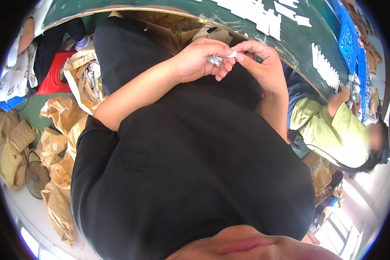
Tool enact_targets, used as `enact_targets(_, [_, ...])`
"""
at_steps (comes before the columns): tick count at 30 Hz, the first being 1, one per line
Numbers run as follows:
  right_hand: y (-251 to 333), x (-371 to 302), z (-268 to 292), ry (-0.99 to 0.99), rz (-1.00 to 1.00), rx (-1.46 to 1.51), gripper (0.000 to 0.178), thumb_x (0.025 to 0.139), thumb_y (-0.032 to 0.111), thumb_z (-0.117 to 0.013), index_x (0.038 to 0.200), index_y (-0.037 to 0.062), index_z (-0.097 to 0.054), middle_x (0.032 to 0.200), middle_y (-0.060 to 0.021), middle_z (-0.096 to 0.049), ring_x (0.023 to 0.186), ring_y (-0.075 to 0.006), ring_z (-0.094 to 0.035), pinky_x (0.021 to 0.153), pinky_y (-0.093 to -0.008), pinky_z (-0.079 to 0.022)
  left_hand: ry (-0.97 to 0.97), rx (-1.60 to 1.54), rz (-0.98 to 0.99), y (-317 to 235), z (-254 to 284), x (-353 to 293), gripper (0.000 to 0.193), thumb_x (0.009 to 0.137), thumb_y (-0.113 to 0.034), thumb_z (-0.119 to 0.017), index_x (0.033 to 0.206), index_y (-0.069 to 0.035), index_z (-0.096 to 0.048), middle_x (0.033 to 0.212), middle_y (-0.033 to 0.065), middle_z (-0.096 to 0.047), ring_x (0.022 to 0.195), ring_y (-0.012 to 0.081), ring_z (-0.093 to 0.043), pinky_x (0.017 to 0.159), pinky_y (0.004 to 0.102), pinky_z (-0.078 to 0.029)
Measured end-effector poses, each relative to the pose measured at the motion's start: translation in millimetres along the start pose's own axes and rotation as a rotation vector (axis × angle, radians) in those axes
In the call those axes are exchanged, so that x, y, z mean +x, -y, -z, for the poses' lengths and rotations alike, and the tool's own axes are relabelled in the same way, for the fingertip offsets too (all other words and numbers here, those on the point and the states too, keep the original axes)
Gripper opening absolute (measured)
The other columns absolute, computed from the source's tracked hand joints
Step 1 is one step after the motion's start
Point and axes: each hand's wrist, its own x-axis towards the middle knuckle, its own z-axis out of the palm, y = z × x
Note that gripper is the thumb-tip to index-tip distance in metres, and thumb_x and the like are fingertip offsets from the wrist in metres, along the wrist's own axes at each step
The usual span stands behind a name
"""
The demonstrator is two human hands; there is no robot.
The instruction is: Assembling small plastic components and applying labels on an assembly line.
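My left hand [203,59] is curled around several small white and silvery parts [215,60] lying against its fingers. Between the two hands, above my lap, is a tiny white piece [233,54]. The thumb and forefinger of my right hand [262,65] pinch this piece, and my left fingertips meet it from the other side. Something small and dark green [259,59] shows by the curled fingers of my right hand; its kind cannot be made out. The parts are too small to name.
Ahead is a green worktable [169,5] with rows of white pieces [264,19]. A blue tray [347,39] stands at its right end. A co-worker in a yellow-green shirt [329,130] sits at right. Brown paper bags [58,112] and a red stool [56,74] are at left.
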Motion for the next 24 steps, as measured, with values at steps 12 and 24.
enact_targets(12, [-3, -5, -6, -0.225, 0.229, -0.269, 0.019, 0.088, -0.002, -0.076, 0.105, 0.0032, -0.075, 0.092, 0.0026, -0.068, 0.062, 0.0005, -0.043, 0.057, -0.0179, -0.034, -0.112, -0.173, 0.002, 7, 6, 4, 0.028, 0.105, -0.020, -0.050, 0.106, 0.001, -0.069, 0.096, 0.0123, -0.073, 0.085, 0.0234, -0.071, 0.079, 0.0358, -0.059])
enact_targets(24, [-4, 8, -17, -0.276, 0.267, -0.567, 0.016, 0.084, -0.001, -0.074, 0.098, 0.0053, -0.076, 0.101, -0.0023, -0.076, 0.063, -0.0046, -0.056, 0.054, -0.0207, -0.041, -0.238, -0.180, -0.207, 5, 8, -6, 0.028, 0.104, -0.016, -0.052, 0.110, 0.009, -0.065, 0.115, 0.0255, -0.072, 0.107, 0.0350, -0.073, 0.100, 0.0445, -0.059])
